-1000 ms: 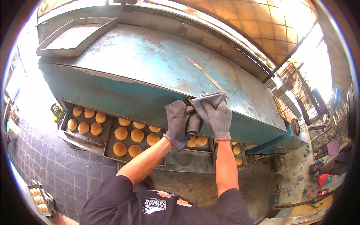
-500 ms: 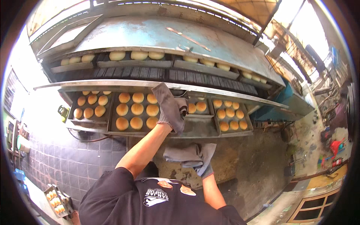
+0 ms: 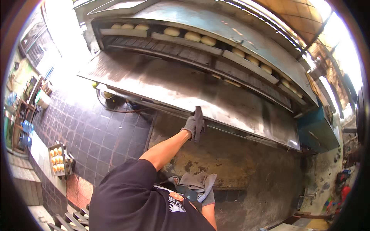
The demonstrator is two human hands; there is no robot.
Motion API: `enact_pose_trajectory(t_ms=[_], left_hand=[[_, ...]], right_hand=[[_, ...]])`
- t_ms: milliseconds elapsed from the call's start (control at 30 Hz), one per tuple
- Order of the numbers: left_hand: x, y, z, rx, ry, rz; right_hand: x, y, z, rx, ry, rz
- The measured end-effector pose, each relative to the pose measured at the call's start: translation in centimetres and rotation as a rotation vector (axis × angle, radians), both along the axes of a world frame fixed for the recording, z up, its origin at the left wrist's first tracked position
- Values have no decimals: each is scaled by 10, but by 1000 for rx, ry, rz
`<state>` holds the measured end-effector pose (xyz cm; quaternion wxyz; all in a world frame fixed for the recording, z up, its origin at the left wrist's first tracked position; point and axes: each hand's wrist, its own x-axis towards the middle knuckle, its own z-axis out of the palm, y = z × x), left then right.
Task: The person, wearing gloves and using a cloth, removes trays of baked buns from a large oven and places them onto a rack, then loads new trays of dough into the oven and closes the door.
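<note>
My left hand [image 3: 190, 125], in a grey knit glove, is closed on a dark folded cloth [image 3: 199, 124] at the front edge of a wide metal oven door [image 3: 239, 111]. The door slopes out below the oven's upper opening and hides the lower trays. Low near my body, my gloved right hand [image 3: 208, 200] holds a crumpled grey cloth [image 3: 195, 182], its fingers mostly hidden by it. Pale buns [image 3: 192, 36] sit in metal trays [image 3: 246, 64] along the upper deck.
A tray of browned buns [image 3: 57, 158] stands at the far left, near shelving and blue bottles [image 3: 27, 127]. Racked trays [image 3: 71, 221] are at lower left. A hose [image 3: 123, 110] runs under the oven's left end, above the dark tiled floor [image 3: 92, 131].
The metal door has come down over the lower trays of browned buns, which are now hidden. My left hand moved down with it to its front edge. The view has turned leftward.
</note>
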<state>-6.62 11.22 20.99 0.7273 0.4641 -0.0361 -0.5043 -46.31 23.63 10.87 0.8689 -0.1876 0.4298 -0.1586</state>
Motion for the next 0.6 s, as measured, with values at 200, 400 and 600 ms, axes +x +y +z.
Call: enact_pose_trajectory(t_ms=[200,400,600], left_hand=[[48,79,-56,21,-320,-247],[169,231,-104,263,-543,229],[424,259,-178,460,-312,363]], right_hand=[[125,10,-52,130,23,192],[305,1,-100,19,56,286],[501,-76,-118,-516,93,261]])
